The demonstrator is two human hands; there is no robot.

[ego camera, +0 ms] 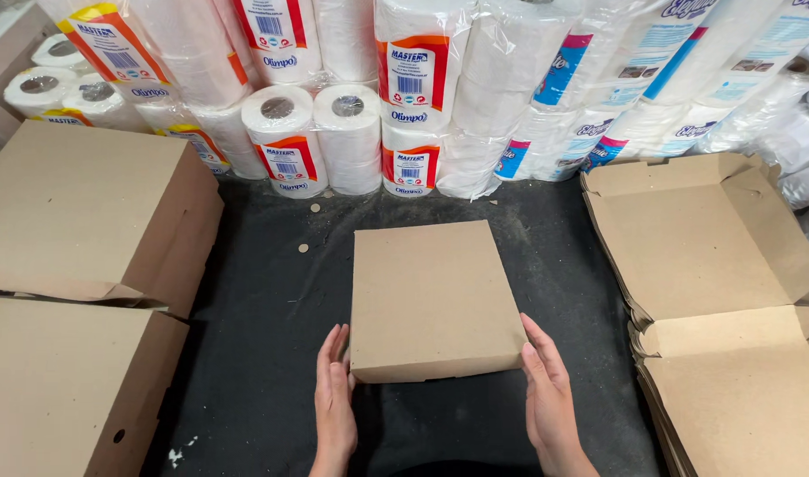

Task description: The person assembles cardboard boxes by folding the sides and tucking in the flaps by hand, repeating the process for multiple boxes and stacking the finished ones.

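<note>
A closed, flat brown cardboard box lies in the middle of the dark work surface. My left hand has its fingers straight and together, touching the box's near left corner. My right hand is flat against the box's near right edge. Neither hand wraps around the box; both press its sides with open palms.
Two stacks of closed cardboard boxes stand at the left. A pile of unfolded box blanks lies at the right. Wrapped packs of white paper rolls line the back. Small cardboard discs lie on the surface.
</note>
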